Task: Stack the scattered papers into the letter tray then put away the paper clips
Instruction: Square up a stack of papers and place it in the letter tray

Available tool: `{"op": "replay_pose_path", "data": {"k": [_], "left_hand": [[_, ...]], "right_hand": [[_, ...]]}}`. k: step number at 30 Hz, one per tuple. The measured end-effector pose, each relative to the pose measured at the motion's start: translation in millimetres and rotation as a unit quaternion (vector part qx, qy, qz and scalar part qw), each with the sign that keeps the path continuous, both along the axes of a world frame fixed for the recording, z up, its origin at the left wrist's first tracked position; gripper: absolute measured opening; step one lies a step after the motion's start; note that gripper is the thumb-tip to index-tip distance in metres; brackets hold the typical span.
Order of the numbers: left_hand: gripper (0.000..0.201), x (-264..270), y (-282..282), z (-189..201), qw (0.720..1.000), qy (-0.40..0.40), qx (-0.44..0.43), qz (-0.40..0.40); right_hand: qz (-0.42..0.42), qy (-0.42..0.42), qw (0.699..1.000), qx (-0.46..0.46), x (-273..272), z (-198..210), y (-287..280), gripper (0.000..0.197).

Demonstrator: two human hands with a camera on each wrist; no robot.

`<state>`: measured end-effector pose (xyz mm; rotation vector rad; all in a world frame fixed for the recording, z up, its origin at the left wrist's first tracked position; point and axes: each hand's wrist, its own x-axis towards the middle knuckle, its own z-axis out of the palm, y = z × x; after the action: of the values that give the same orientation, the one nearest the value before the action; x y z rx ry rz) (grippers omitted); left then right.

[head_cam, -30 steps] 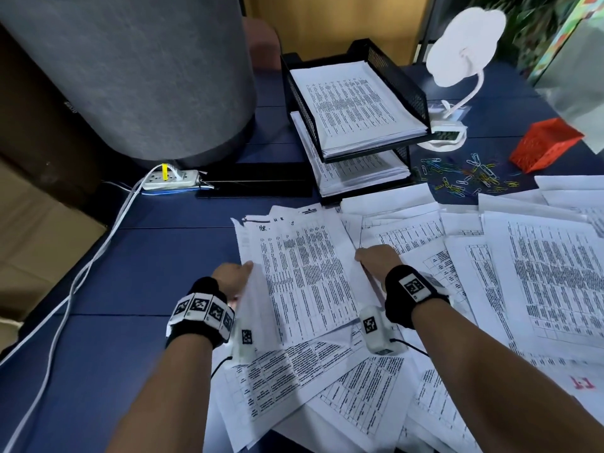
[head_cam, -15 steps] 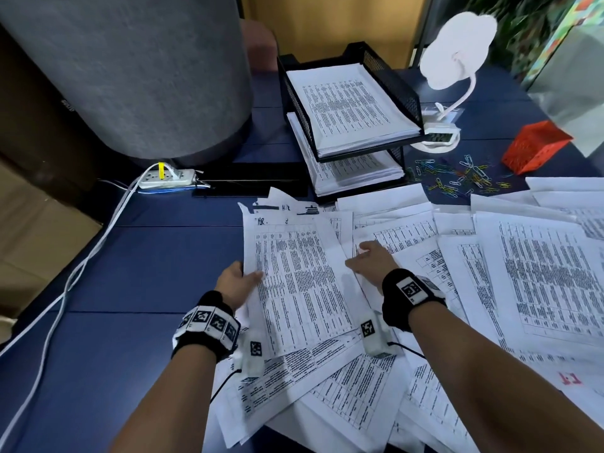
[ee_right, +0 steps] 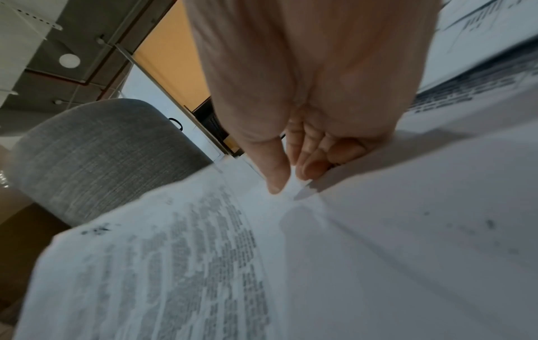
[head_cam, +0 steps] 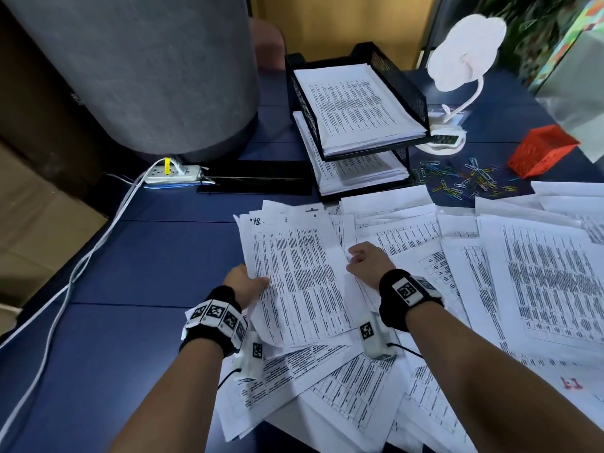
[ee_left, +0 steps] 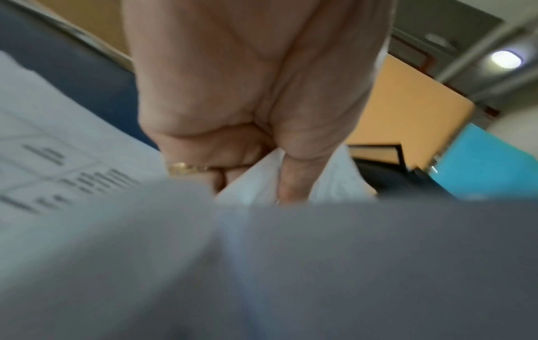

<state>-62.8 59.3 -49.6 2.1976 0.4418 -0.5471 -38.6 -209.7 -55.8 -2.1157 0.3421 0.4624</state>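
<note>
Both hands grip one white printed sheet by its side edges: my left hand pinches the left edge, thumb on top, and my right hand curls on the right edge. Handwriting at its top reads "HR"; red "E1" marks a sheet lower right. More scattered white papers cover the blue surface beneath and to the right. Beyond them, the black mesh letter tray holds stacks, coloured paper clips and a red mesh basket beside it.
</note>
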Motion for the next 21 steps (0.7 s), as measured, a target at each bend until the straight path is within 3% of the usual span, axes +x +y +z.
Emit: {"op": "replay_pose_path", "data": {"k": [4, 7, 9, 11, 12, 16, 19, 21], "left_hand": [[0.031, -2.5, 13.9, 1.8, 0.998, 0.003, -0.023, 0.050], [0.041, -7.0, 22.2, 11.0, 0.997, 0.012, -0.044, 0.070], [0.039, -12.1, 14.8, 27.0, 0.992, -0.016, -0.102, 0.067], [0.063, -14.6, 6.8, 41.5, 0.974, -0.056, -0.203, 0.085], [0.070, -13.4, 3.6, 46.3, 0.963, -0.074, -0.243, 0.090], [0.061, 5.5, 1.3, 61.2, 0.934, -0.158, -0.285, 0.149], [0.023, 23.6, -0.3, 79.4, 0.903, -0.276, -0.243, 0.221], [0.011, 34.2, -7.7, 96.6, 0.886, -0.339, -0.212, 0.236]], "right_hand": [[-0.021, -0.004, 1.000, 0.023, -3.0, 2.3, -0.3, 0.053], [0.004, -0.006, 0.999, 0.034, -1.3, 5.3, 6.7, 0.049], [0.010, -0.013, 0.999, 0.034, 2.7, 10.4, 14.2, 0.058], [0.010, -0.008, 0.998, 0.062, 8.2, 16.2, 20.6, 0.069], [0.007, -0.015, 0.997, 0.077, 10.9, 20.7, 24.4, 0.065], [-0.032, -0.103, 0.982, 0.154, 22.8, 54.6, 34.8, 0.036], [-0.090, -0.197, 0.952, 0.216, 32.3, 88.5, 45.5, 0.027], [-0.105, -0.245, 0.934, 0.239, 37.7, 107.6, 51.5, 0.023]]}}
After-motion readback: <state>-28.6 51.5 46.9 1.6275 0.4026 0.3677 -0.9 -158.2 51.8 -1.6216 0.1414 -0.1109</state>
